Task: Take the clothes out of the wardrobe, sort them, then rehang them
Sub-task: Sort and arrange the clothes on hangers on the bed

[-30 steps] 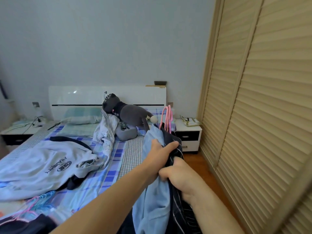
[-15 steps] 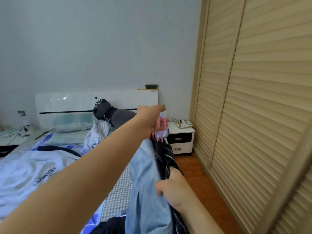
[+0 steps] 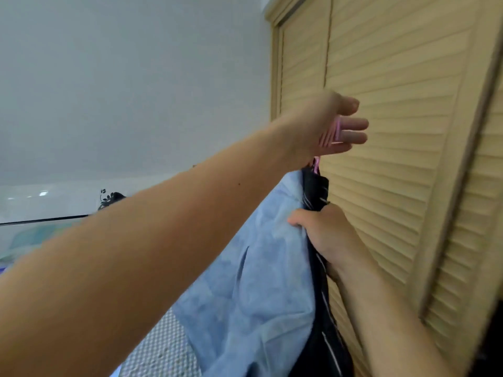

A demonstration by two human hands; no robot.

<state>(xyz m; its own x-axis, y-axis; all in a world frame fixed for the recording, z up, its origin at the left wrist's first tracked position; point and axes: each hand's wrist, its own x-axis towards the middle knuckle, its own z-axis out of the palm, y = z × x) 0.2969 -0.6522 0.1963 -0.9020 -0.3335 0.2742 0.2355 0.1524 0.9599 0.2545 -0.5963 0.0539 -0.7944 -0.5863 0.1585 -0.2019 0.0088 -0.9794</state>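
Slatted wardrobe doors (image 3: 394, 131) fill the space ahead of me, pale wood and closed where I can see them, with a plain grey wall to their left. I use those doors as my marker for everything else.

My left hand (image 3: 324, 129) is raised in front of the doors, just left of the seam between two panels. The pink hangers (image 3: 330, 136) pass through it: their hooks lie across my palm, my fingers (image 3: 353, 131) reach out nearly straight beyond them and my thumb sits above. I judge I carry them this way so the hooks stay bunched and free to go over a rail together.

Below that hand, against the doors, the clothes hang from the hangers: a light blue shirt (image 3: 258, 281) on the side away from the doors and a dark striped shirt (image 3: 318, 197) next to them. My right hand (image 3: 324, 232) grips both garments a little below their collars, fingers curled into the cloth. I think this keeps the load from swinging and takes some weight off the hooks.

Left of the doors and lower down, a white headboard (image 3: 54, 202) and a strip of the bed (image 3: 163, 349) show past my forearm.

I judge this is the rehanging step, with the bundle lifted towards the wardrobe but not yet on any rail; the open part of the wardrobe is not clearly in view.
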